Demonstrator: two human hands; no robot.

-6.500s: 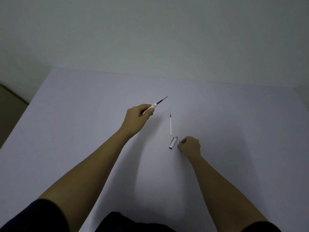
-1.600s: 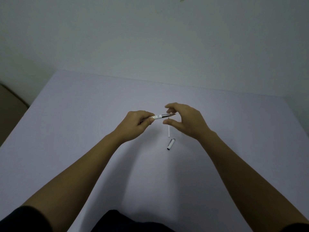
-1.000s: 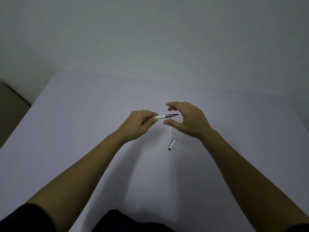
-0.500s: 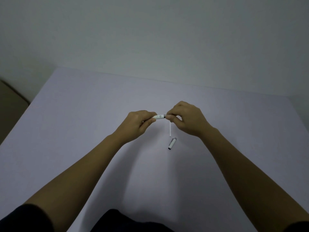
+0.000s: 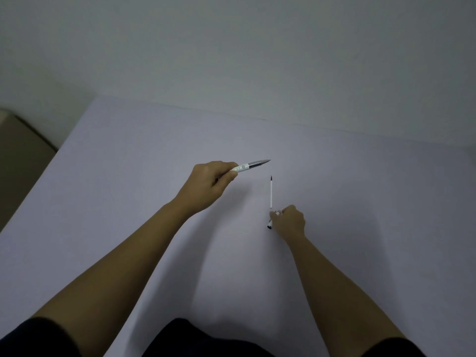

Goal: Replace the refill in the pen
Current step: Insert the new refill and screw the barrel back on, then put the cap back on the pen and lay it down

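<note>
Where wall (image 5: 231, 47) meets table (image 5: 128, 176), room seemingly dim.

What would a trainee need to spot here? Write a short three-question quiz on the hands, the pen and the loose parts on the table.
1. True or false: the left hand holds the white pen with the grey pointed tip above the pale table.
2. Which thing is the right hand closing on?
A. the thin white refill with a dark tip
B. the short white pen cap
C. nothing
3. Fill in: the refill lies flat with its dark tip pointing ____ the person.

Key
1. True.
2. B; the refill lies untouched just beyond the fingers.
3. Away from.
</note>
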